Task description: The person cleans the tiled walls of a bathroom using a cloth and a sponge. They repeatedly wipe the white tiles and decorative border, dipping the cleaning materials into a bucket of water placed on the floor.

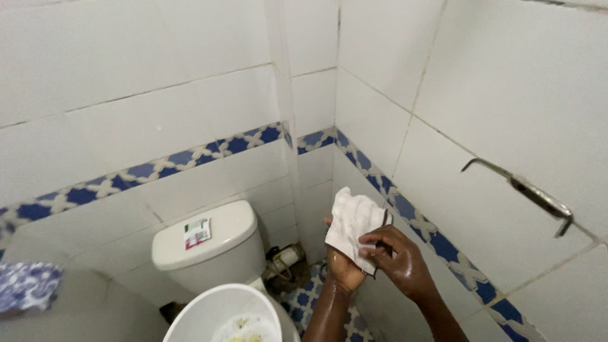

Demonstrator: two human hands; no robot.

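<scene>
A white cloth [352, 220] is held up in front of the tiled corner. My left hand [342, 269] grips it from below, fingers wrapped behind the cloth. My right hand [396, 255] pinches the cloth's lower right edge with fingertips. Both hands look wet. The cloth's upper part stands free above the fingers, slightly crumpled.
A white toilet cistern [212, 244] with a small packet [197, 233] on its lid stands lower left. A white bucket [218, 310] with foamy water sits at the bottom edge. A metal bracket [532, 193] sticks out of the right wall. Blue patterned tile bands cross both walls.
</scene>
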